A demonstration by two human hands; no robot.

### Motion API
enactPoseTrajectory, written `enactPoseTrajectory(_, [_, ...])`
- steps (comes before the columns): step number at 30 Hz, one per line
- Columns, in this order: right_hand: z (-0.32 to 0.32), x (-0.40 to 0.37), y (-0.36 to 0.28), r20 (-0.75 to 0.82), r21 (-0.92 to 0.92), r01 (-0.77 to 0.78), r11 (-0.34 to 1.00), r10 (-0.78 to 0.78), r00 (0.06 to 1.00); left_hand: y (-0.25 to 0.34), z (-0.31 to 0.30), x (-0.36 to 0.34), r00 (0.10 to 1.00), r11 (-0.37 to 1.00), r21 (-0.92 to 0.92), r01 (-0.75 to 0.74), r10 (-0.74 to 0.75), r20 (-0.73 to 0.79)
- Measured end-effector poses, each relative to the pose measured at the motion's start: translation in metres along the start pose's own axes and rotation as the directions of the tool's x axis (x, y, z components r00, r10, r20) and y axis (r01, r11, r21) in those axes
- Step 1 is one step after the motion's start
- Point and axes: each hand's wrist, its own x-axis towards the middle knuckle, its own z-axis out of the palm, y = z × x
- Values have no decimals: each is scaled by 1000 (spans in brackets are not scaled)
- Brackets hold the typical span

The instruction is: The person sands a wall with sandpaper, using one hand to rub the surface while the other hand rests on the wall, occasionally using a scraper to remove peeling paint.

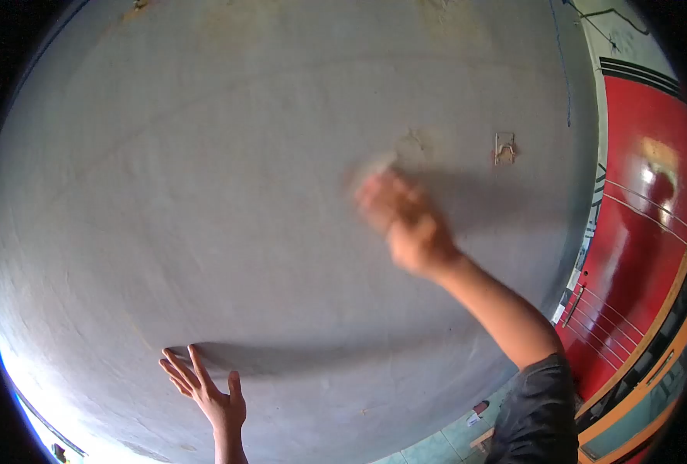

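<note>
A broad grey wall (281,209) fills most of the head view. My left hand (208,392) is at the lower left, its fingers spread, and the fingertips appear to rest against the wall. Motion smears my right hand (405,220), which is up near the middle of the wall with its fingers curled. A pale, flat-looking piece (381,164) shows at its fingertips, too blurred to name. Just above and right of that hand lies a rough, stained patch (415,141) on the wall surface.
A small metal bracket (504,148) is fixed to the wall at right. Blue cord (562,69) hangs at the upper right. Further right stand a glossy red panel (637,209) and a wood-framed glass door (653,394). Pale floor tiles (436,447) show below.
</note>
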Motion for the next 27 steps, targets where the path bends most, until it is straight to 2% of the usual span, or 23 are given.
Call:
enactPoseTrajectory(1, [5,-17,-8,119,142,286,948,-304,945,7,9,-6,1000,1000,7,-7,7,6])
enactPoseTrajectory(3, [4,-24,32,42,69,253,965,-257,966,25,5,-1,999,999,41,-29,28,20])
enactPoseTrajectory(4, [6,-31,54,11,33,237,971,-238,971,34,6,-1,999,1000,-3,-9,9,52])
enactPoseTrajectory(5, [-8,-26,75,8,36,-56,998,55,998,39,10,0,999,1000,-3,-4,4,50])
enactPoseTrajectory(6, [-6,-18,91,-198,35,-231,972,234,952,41,16,2,999,1000,-5,4,-4,49])
enactPoseTrajectory(7, [-12,-14,93,-213,-19,-449,893,435,875,46,17,4,999,1000,-2,8,-8,48])
enactPoseTrajectory(9, [3,-23,85,-222,-24,-276,961,264,939,56,22,6,999,1000,-10,15,-15,52])
enactPoseTrajectory(10, [1,-24,58,-79,113,-182,977,191,978,56,24,6,999,1000,-13,19,-18,51])
enactPoseTrajectory(11, [12,-36,39,20,190,10,982,-14,1000,56,25,7,999,1000,-17,21,-20,50])
enactPoseTrajectory(12, [6,-41,22,142,216,243,946,-276,950,57,28,7,999,1000,-10,16,-15,39])
enactPoseTrajectory(15, [8,-47,43,89,132,201,971,-214,973,54,35,5,1000,1000,21,-7,6,18])
enactPoseTrajectory(16, [-3,-44,56,83,99,40,994,-48,995,50,45,-1,1000,1000,9,-9,9,18])
enactPoseTrajectory(17, [-7,-38,70,-30,121,-148,982,153,988,49,46,-1,1000,1000,5,-14,14,19])
enactPoseTrajectory(18, [-6,-36,69,-139,126,-362,924,377,916,48,46,-1,1000,1000,2,-18,18,19])
enactPoseTrajectory(19, [-5,-34,68,-198,-43,-422,906,406,892,48,44,0,999,1000,-15,-22,23,31])
enactPoseTrajectory(21, [3,-31,39,-117,2,-258,966,256,959,47,27,7,998,999,-36,-36,38,52])
enactPoseTrajectory(22, [7,-22,18,-42,252,-59,966,72,997,47,20,10,998,998,-53,-35,38,56])
enactPoseTrajectory(23, [8,-25,-6,126,223,146,964,-177,976,37,22,11,997,998,-27,-60,61,47])
enactPoseTrajectory(24, [15,-27,-24,195,354,272,895,-355,914,27,23,13,996,996,-2,-85,85,37])
enactPoseTrajectory(25, [18,-21,-25,176,280,269,921,-325,929,17,24,16,994,994,21,-111,110,28])
enactPoseTrajectory(27, [25,-2,-16,141,132,254,958,-272,952,-7,32,25,998,998,-19,-55,54,-45])
